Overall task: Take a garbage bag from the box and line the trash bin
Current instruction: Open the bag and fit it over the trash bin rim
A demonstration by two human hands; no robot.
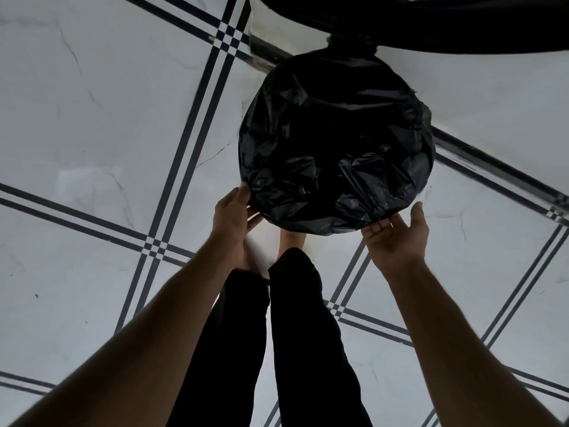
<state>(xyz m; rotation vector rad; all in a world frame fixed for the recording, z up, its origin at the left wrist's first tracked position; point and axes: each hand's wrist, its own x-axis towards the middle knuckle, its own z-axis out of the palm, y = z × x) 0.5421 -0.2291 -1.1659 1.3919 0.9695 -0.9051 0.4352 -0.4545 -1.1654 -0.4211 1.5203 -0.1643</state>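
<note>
A round trash bin stands on the floor below me, its mouth and rim covered by a crinkled black garbage bag (335, 143) that sags into it. My left hand (231, 214) rests against the bag's near left edge, thumb on top and fingers under the rim. My right hand (397, 229) is at the near right edge, palm up and fingers spread, only the fingertips touching the plastic. The bin's body is hidden under the bag. The box is not in view.
White marble-look floor tiles with dark double stripes (172, 167) spread all around. A large dark object (431, 23) overhangs the top right, just behind the bin. My black-trousered legs (277, 334) and bare feet stand right before the bin.
</note>
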